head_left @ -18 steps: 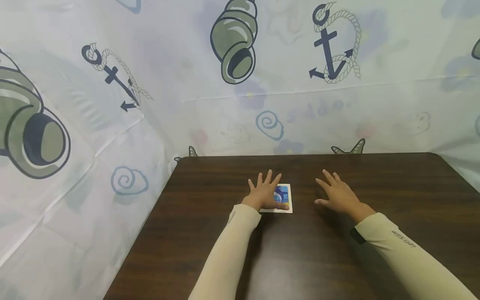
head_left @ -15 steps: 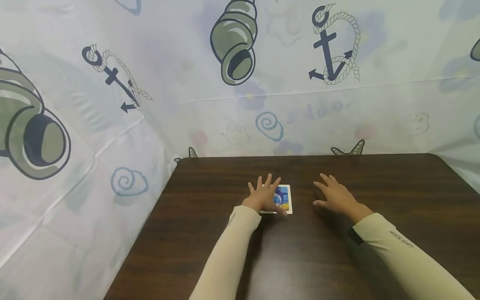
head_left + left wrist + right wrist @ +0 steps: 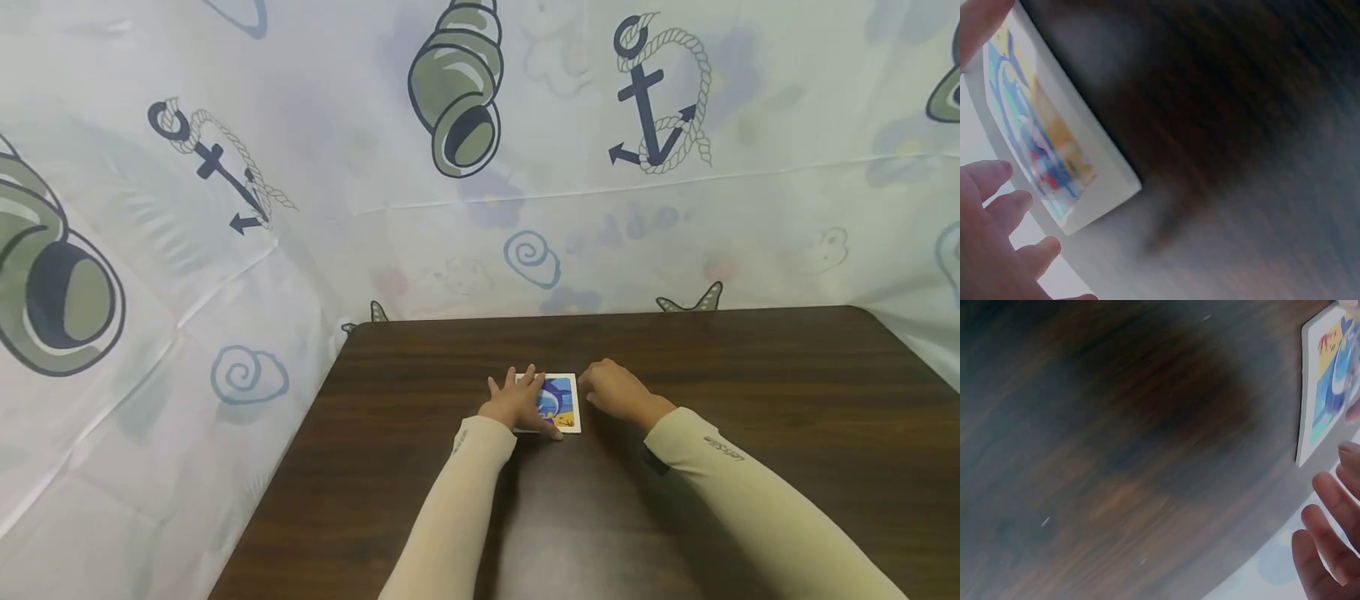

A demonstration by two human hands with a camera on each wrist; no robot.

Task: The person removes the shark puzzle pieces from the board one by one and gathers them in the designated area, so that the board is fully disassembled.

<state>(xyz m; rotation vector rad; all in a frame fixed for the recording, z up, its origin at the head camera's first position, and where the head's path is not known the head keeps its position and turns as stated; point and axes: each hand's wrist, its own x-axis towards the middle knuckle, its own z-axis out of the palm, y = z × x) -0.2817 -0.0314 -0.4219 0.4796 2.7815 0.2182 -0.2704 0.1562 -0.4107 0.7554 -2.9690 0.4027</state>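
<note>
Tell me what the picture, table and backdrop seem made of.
Picture: probably thick card or board, smooth and printed; its pale edge shows thickness.
Table: wood or wood-look laminate, slightly glossy; dark grain, soft sheen.
Backdrop: likely thin fabric, possibly plastic sheeting, mostly matt; creases show.

Picture panel (image 3: 558, 400) on the table (image 3: 405, 417) — left hand (image 3: 517, 406) over its left part, right hand (image 3: 618, 392) just right — cloth (image 3: 427, 250) behind.

Dark brown table (image 3: 577, 517) with wood grain, rounded far corners and a soft sheen across its middle. Toward its far side lies a small square card (image 3: 558, 400), thick-edged and white-bordered, its picture mostly blue with yellow at the near right corner.
</note>
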